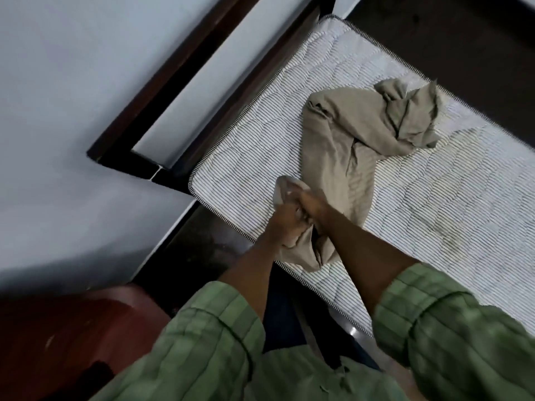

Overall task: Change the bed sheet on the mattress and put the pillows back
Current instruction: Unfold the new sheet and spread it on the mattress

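Observation:
A bare mattress point(419, 204) with thin dark stripes and quilting lies on a dark bed frame. Across it sprawls a crumpled beige bed sheet point(347, 134), bunched into a heap toward the far side. Near the mattress's closer corner, my left hand point(285, 217) and my right hand point(314, 205) are pressed together, both gripping one gathered end of the sheet. A pale fold of cloth sticks up above my left hand. No pillows are in view.
A dark wooden headboard point(162, 91) with a pale panel stands against the light wall at the left. Dark floor point(202, 250) runs between wall and bed. A reddish-brown object point(72, 328) sits at the lower left. My green sleeves fill the bottom.

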`<state>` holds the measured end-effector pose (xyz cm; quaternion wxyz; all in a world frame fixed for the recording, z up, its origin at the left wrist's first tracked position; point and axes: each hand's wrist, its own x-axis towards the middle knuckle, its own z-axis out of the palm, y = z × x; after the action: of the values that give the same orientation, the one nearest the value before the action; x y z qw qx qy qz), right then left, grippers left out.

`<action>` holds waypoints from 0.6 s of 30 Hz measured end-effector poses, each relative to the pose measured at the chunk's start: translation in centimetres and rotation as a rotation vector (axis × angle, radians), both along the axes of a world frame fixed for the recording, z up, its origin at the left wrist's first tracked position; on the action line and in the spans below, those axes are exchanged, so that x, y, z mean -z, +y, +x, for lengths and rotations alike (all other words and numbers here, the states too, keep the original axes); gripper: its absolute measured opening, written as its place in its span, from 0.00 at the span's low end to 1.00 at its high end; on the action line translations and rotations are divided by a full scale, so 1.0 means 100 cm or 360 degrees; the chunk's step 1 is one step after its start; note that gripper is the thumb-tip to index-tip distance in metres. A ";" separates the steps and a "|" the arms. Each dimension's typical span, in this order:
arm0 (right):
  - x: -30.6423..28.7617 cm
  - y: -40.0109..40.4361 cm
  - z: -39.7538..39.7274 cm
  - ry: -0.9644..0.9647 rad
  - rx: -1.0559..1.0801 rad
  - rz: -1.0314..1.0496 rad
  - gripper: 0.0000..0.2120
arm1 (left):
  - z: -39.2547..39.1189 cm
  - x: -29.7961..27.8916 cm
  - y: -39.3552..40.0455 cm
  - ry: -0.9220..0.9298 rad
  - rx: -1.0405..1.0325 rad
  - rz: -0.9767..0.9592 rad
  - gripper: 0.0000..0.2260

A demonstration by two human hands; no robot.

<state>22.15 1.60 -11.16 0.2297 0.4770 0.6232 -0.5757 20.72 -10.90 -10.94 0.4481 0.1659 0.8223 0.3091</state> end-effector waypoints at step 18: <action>-0.236 0.099 0.139 0.0530 -0.0045 -0.0261 0.20 | 0.119 -0.180 0.029 0.0923 -0.0559 0.0190 0.29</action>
<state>36.07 11.46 12.43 0.1696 0.3459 0.6102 -0.6922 32.63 -8.00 7.10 0.1251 0.1286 0.9118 0.3693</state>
